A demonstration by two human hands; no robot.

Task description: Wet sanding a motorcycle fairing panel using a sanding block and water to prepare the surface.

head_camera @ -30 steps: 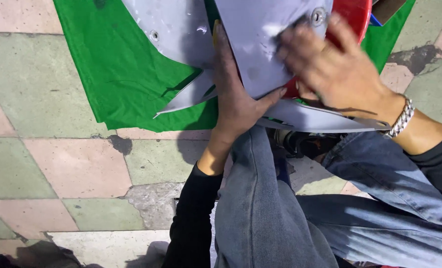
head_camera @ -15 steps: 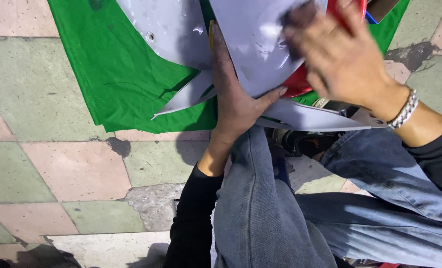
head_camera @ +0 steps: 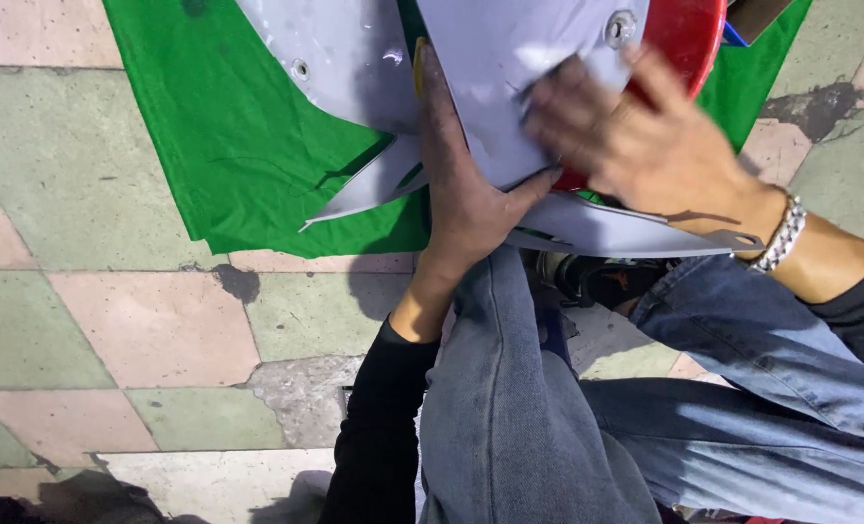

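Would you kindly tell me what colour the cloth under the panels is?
Bright green; the cloth shows best in the head view.

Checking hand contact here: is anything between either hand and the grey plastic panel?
Nothing visible. The left hand grips the grey plastic panel at its edge, and the right hand lies directly on it.

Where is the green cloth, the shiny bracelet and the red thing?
green cloth (head_camera: 228, 136), head view, on its flat middle left of the grey panels.
bracelet (head_camera: 780, 236), head view, on its metal links at the right wrist.
red thing (head_camera: 686, 39), head view, on its curved top part.
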